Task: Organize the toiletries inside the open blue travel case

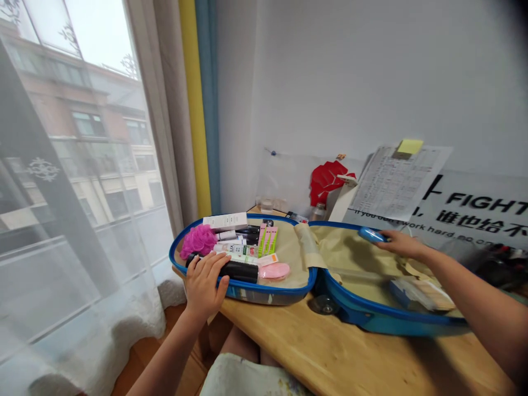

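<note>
A small blue suitcase (363,314) lies open on a wooden table (330,352). Its left half holds a pink bath pouf (198,240), a white box (225,221), several tubes, green-pink packets (267,240), a pink oval item (274,270) and a black cylinder (241,270). My left hand (205,283) rests on the near rim of that half, fingers curled over the black cylinder's end. My right hand (399,242) reaches to the far rim of the beige-lined right half and closes on a small blue oval object (371,235).
A window with a sheer curtain (74,220) fills the left. Papers (396,181), a yellow sticky note, a red cutout (328,179) and a printed banner (478,212) lean against the wall behind the suitcase. Small jars stand at the table's back corner.
</note>
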Available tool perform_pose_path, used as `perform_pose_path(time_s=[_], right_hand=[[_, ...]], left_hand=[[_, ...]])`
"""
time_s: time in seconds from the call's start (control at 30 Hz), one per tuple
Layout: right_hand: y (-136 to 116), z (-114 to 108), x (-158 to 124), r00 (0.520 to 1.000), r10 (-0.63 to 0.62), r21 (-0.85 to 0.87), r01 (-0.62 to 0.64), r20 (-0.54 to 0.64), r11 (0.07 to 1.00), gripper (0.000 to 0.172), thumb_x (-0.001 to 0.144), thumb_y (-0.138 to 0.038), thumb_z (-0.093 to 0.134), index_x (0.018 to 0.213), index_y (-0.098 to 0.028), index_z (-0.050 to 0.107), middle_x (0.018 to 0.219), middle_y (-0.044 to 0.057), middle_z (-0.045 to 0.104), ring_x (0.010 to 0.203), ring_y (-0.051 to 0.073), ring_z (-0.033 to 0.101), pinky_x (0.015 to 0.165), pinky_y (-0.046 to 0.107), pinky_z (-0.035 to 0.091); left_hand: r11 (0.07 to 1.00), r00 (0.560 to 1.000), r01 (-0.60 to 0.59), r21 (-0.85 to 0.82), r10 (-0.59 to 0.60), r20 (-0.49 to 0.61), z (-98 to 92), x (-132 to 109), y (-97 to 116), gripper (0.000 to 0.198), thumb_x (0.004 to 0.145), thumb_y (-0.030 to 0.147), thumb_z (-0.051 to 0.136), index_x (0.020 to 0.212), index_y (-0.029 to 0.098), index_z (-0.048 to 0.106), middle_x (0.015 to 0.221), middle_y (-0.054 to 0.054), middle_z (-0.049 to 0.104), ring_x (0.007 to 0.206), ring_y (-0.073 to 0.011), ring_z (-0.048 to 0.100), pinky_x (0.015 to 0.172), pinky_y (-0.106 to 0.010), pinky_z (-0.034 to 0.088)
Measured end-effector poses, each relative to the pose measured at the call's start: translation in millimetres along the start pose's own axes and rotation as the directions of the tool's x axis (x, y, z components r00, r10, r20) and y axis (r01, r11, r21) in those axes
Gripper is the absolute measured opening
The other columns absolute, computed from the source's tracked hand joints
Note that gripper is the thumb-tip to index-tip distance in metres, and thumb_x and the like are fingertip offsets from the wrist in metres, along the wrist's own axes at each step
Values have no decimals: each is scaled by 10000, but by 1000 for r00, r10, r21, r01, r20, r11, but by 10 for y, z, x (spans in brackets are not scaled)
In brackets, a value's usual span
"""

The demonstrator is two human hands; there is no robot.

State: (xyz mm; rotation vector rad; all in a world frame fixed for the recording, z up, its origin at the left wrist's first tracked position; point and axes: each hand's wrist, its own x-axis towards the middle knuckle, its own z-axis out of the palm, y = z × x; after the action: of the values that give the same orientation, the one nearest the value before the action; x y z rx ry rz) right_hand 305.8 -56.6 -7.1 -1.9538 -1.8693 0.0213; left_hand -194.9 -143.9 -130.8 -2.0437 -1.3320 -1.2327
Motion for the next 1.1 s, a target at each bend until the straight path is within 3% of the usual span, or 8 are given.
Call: perform_pose_path(time_s=[0.1,0.17,0.33,0.47,0.6,0.83,0.97,1.1], right_hand=[[-607,31,136,991,-123,18,122,60,992,252,788,-298,599,998,-180,674,984,127,683,915,235,635,838,366,477],[-1128,193,198,969,-229,44,225,98,973,354,766,-321,620,1091,-185,646,1107,108,654,1006,251,606,907,382,451],[-2381,887,160,848,-489,162,464,205,871,410,750,-297,673,1145,-211,605,1159,62,629,1035,184,585,935,335,437],[-2966,1340,67,799,-562,206,525,215,826,388,819,-364,616,1144,-160,562,1109,71,613,964,171,589,862,385,470],[-3206,1557,53,792,-573,212,535,212,818,317,851,-394,569,1091,-187,579,1069,60,622,943,166,582,854,370,464],[-3322,1682,55,780,-583,234,538,227,810,264,866,-397,552,1004,-180,612,1054,56,636,964,166,584,887,389,452],[-3309,1640,52,771,-593,274,533,233,801,232,882,-381,540,934,-174,629,998,46,648,920,143,596,875,373,468],[-3164,1399,110,779,-590,335,508,215,793,218,874,-368,554,900,-169,639,943,34,669,857,126,613,833,345,489]], left_hand=[[1000,1000,0,-10,0,-1,-7,6,5,360,919,342,340,1159,218,578,1166,-63,649,1122,-240,534,1035,-435,233],[1000,1000,4,-17,-4,1,-14,9,8,359,921,341,341,1163,219,576,1172,-62,647,1131,-238,530,1038,-434,231],[1000,1000,18,-20,-18,16,-27,4,19,362,926,350,339,1170,219,572,1183,-63,641,1139,-239,523,1049,-437,222],[1000,1000,16,-15,-16,5,-26,5,23,359,929,349,340,1166,218,575,1173,-66,644,1127,-241,529,1040,-438,232],[1000,1000,7,-21,-7,-1,-17,17,21,357,924,345,345,1163,213,576,1172,-65,646,1137,-241,525,1041,-433,229],[1000,1000,12,-27,-12,-18,4,9,12,362,923,343,347,1164,213,584,1162,-62,653,1131,-236,531,1042,-430,227],[1000,1000,13,-23,-13,-9,2,9,7,363,922,346,348,1163,212,586,1170,-64,649,1132,-237,531,1041,-431,229],[1000,1000,14,-24,-14,-2,-15,18,15,363,927,346,338,1159,215,585,1168,-64,649,1132,-239,530,1035,-434,237]])
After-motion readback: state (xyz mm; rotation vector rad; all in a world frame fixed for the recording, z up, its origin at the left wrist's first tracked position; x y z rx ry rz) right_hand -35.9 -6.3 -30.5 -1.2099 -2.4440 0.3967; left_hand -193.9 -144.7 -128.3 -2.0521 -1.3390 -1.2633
